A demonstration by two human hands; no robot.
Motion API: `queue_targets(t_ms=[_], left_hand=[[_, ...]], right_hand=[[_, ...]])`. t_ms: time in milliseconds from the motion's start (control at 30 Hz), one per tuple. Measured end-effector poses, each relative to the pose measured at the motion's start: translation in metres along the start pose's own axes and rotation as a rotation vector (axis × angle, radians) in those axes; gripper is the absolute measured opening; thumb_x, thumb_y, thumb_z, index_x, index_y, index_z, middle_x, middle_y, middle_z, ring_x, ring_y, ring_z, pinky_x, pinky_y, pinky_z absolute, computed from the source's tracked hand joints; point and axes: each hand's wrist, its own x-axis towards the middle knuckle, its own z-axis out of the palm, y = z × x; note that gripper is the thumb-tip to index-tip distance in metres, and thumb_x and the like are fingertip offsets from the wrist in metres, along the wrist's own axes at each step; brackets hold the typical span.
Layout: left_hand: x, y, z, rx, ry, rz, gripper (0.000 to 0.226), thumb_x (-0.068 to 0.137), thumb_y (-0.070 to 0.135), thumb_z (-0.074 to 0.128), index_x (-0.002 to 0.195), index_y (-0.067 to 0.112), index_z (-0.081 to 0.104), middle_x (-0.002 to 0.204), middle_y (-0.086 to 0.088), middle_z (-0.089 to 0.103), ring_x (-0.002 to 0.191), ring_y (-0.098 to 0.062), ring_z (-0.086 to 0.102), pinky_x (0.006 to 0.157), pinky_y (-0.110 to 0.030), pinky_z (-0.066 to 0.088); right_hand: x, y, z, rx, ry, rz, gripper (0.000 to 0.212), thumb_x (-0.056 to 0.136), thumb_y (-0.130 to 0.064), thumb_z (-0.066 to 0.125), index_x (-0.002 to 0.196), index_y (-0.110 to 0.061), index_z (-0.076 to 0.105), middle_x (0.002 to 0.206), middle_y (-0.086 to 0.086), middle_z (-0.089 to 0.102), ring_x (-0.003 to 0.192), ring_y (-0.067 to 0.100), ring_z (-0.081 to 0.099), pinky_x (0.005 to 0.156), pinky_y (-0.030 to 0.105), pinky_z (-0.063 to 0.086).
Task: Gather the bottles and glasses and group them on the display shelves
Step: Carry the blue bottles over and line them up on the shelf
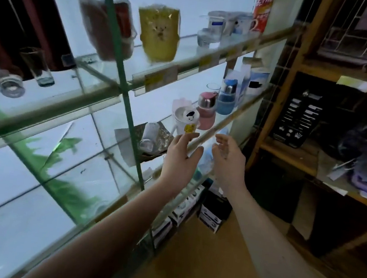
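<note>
Just at the front edge of the glass shelf, left hand and right hand hover apart, fingers loosely spread, empty; white bottle near left fingertips.

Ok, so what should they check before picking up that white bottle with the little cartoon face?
1. Left hand free: ok, open, nothing in it.
2. Right hand free: ok, fingers relaxed, nothing in it.
3. White bottle upright: ok, it stands on the middle glass shelf, near the front edge.
4. Left fingertips touching the white bottle: cannot tell, they overlap its yellow label.
5. Space around it: not ok, the pink bottle stands close behind it and could get bumped.
6. Blue bottle and clear glass upright: ok.
</note>
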Motion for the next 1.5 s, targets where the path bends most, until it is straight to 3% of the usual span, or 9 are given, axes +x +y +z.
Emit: queue_targets(t_ms=[133, 367, 567, 667, 800, 933, 1033, 1133, 1500], left_hand=[[0.042, 0.004, 0.026, 0.027, 0.021, 0.024, 0.031, 0.092, 0.017, 0.054, 0.122, 0.019, 0.055, 0.118, 0.002, 0.055, 0.102, -0.011, 0.051, 0.08, -0.022, 0.037], [0.116, 0.007, 0.085, 0.15, 0.131, 0.029, 0.032, 0.087, 0.019, 0.06, 0.119, 0.014, 0.056, 0.11, -0.001, 0.055, 0.099, -0.018, 0.053, 0.085, -0.032, 0.044], [0.178, 0.006, 0.137, 0.323, 0.245, -0.132, 0.043, 0.085, 0.022, 0.059, 0.126, 0.017, 0.047, 0.128, -0.007, 0.047, 0.114, -0.027, 0.047, 0.089, -0.042, 0.046], [0.207, 0.001, 0.155, 0.465, 0.299, -0.183, 0.053, 0.087, 0.029, 0.061, 0.133, 0.02, 0.038, 0.14, -0.005, 0.035, 0.126, -0.025, 0.036, 0.093, -0.035, 0.035], [0.248, -0.01, 0.165, 0.599, 0.308, -0.245, 0.069, 0.084, 0.035, 0.063, 0.142, 0.02, 0.028, 0.152, -0.005, 0.022, 0.138, -0.026, 0.021, 0.111, -0.042, 0.025], [0.285, -0.026, 0.158, 0.714, 0.313, -0.334, 0.086, 0.079, 0.048, 0.067, 0.146, 0.018, 0.022, 0.156, -0.008, 0.014, 0.141, -0.028, 0.015, 0.115, -0.043, 0.018], [0.297, -0.039, 0.164, 0.735, 0.264, -0.45, 0.086, 0.076, 0.053, 0.067, 0.144, 0.019, 0.027, 0.15, -0.009, 0.027, 0.135, -0.031, 0.028, 0.109, -0.044, 0.028], [0.3, -0.046, 0.172, 0.72, 0.284, -0.469, 0.067, 0.079, 0.04, 0.067, 0.134, 0.013, 0.038, 0.133, -0.013, 0.04, 0.119, -0.034, 0.045, 0.093, -0.042, 0.04], [0.301, -0.046, 0.169, 0.852, 0.25, -0.456, 0.063, 0.081, 0.037, 0.068, 0.131, 0.012, 0.039, 0.129, -0.013, 0.04, 0.111, -0.035, 0.049, 0.087, -0.043, 0.042]], right_hand=[[0.043, 0.024, -0.003, 0.009, 0.019, -0.015, 0.026, 0.095, -0.015, 0.05, 0.12, -0.015, 0.056, 0.109, -0.008, 0.054, 0.112, 0.017, 0.054, 0.095, 0.032, 0.044], [0.147, 0.063, -0.015, 0.017, -0.032, -0.057, 0.024, 0.093, -0.014, 0.051, 0.116, -0.015, 0.056, 0.111, -0.003, 0.06, 0.106, 0.014, 0.055, 0.09, 0.034, 0.046], [0.236, 0.094, -0.034, -0.016, -0.15, -0.046, 0.025, 0.093, -0.017, 0.052, 0.118, -0.014, 0.056, 0.119, 0.003, 0.06, 0.111, 0.016, 0.053, 0.093, 0.031, 0.044], [0.273, 0.112, -0.039, -0.049, -0.167, -0.103, 0.024, 0.092, -0.016, 0.053, 0.116, -0.013, 0.057, 0.118, 0.005, 0.06, 0.108, 0.016, 0.054, 0.092, 0.034, 0.045], [0.318, 0.134, -0.041, -0.058, -0.217, -0.136, 0.024, 0.092, -0.013, 0.052, 0.115, -0.01, 0.057, 0.118, 0.008, 0.058, 0.107, 0.018, 0.051, 0.092, 0.037, 0.045], [0.353, 0.146, -0.042, -0.076, -0.249, -0.22, 0.023, 0.09, -0.008, 0.053, 0.112, -0.007, 0.058, 0.117, 0.01, 0.058, 0.111, 0.025, 0.051, 0.094, 0.032, 0.04], [0.373, 0.152, -0.042, -0.099, -0.254, -0.25, 0.025, 0.09, -0.01, 0.055, 0.114, -0.006, 0.057, 0.119, 0.012, 0.057, 0.113, 0.025, 0.05, 0.092, 0.031, 0.039], [0.39, 0.159, -0.039, -0.094, -0.254, -0.258, 0.028, 0.088, -0.009, 0.058, 0.115, -0.005, 0.057, 0.125, 0.013, 0.056, 0.118, 0.028, 0.048, 0.096, 0.037, 0.04], [0.448, 0.146, 0.003, -0.47, -0.43, -0.51, 0.057, 0.091, -0.03, 0.054, 0.144, -0.023, 0.035, 0.155, 0.007, 0.025, 0.142, 0.029, 0.02, 0.116, 0.046, 0.016]])
